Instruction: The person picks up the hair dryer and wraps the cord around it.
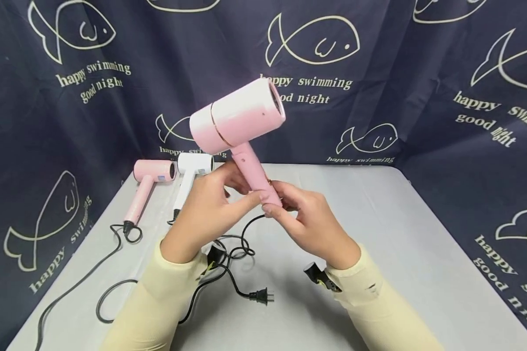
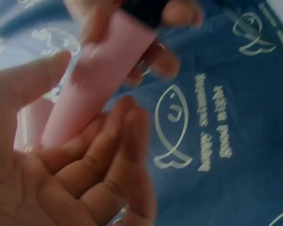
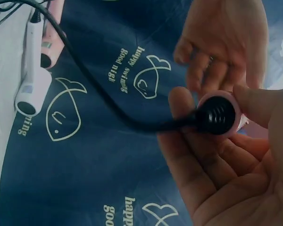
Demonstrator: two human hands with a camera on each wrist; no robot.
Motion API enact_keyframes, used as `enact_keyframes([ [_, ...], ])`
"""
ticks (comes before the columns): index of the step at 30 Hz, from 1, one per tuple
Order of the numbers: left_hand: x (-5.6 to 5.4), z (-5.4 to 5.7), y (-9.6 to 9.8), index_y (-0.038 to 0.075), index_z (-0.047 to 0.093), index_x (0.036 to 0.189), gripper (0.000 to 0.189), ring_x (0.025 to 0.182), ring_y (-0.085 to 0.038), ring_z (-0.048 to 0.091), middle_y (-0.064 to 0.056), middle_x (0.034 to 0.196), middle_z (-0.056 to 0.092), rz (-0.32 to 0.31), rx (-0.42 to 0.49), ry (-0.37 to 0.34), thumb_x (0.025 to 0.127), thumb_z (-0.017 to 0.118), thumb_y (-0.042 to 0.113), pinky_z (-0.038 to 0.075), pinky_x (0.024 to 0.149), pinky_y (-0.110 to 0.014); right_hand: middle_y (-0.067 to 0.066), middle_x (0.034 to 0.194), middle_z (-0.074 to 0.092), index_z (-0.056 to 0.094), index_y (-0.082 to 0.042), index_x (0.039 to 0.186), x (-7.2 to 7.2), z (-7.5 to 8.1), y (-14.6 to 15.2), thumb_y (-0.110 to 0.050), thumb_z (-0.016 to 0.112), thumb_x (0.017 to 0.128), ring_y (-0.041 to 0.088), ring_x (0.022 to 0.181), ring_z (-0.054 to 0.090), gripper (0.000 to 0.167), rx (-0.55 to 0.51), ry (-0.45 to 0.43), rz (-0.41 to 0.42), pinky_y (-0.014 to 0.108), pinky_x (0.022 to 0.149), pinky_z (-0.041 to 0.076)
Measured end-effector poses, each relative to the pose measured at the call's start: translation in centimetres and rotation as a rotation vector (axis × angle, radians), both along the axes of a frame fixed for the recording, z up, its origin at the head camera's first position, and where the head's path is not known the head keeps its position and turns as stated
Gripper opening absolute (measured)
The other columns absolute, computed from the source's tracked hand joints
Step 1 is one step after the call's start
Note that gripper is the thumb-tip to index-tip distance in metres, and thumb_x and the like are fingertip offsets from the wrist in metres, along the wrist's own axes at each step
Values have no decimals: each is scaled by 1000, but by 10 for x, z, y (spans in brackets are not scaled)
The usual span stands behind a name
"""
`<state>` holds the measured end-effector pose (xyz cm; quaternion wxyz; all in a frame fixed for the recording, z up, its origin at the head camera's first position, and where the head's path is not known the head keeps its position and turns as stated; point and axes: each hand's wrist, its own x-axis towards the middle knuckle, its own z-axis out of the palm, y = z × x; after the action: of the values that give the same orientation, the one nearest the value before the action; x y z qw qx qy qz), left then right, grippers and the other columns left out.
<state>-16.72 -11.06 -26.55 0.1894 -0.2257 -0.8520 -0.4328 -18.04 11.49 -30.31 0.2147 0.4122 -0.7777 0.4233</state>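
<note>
A pink hair dryer point(image 1: 239, 117) is held up above the table in the head view, its barrel tilted with the wide dark opening to the upper right. My right hand point(image 1: 312, 219) grips the lower end of the handle point(image 1: 254, 170) between thumb and fingers. On the other side, my left hand point(image 1: 211, 204) holds the same handle, thumb in front and fingers behind. Cupped fingers point(image 2: 104, 165) lie along the handle in the left wrist view. The right wrist view shows the black cord point(image 3: 104, 101) leaving the handle's round base.
Another pink hair dryer point(image 1: 153, 170) and a white hair dryer point(image 1: 194, 163) lie at the table's back left. Black cord point(image 1: 241, 251) loops on the grey table point(image 1: 377, 234), near a two-pin plug point(image 1: 260, 296). A dark fish-print curtain point(image 1: 303, 131) surrounds the table.
</note>
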Motion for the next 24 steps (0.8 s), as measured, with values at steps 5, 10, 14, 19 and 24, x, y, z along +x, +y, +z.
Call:
enact_keyframes([
  [5,13,14,-27,17,71,116,48,105,-13,67,7,107,73,171,-63,11,86,79,53,53,92,-43,-3,90,71,67,-8,126,0,4,10,-8,73,95,6,79,68,31,9,33,-57,22,74,59],
  [10,30,32,-49,24,48,149,88,125,-12,58,6,135,63,264,33,61,76,89,51,43,106,-45,-4,93,66,66,-8,130,3,15,19,-8,74,95,5,82,63,37,59,92,-88,18,79,58],
  [14,41,38,-49,33,37,157,109,134,-9,52,9,147,56,214,65,164,67,98,36,38,108,-44,-7,90,59,66,-11,129,9,25,25,-6,75,92,3,80,55,38,117,175,-66,14,75,50],
  [19,51,43,-36,17,52,148,99,114,-15,61,4,133,67,111,57,290,61,100,20,29,96,-36,-6,99,65,67,-9,131,20,33,25,-18,71,99,5,85,57,34,147,252,6,16,79,47],
  [24,58,47,-29,6,63,132,81,103,-15,64,0,120,73,85,143,366,60,99,15,40,91,-30,-2,108,69,66,-5,133,26,39,24,-18,70,99,7,90,59,36,124,269,57,18,86,49],
])
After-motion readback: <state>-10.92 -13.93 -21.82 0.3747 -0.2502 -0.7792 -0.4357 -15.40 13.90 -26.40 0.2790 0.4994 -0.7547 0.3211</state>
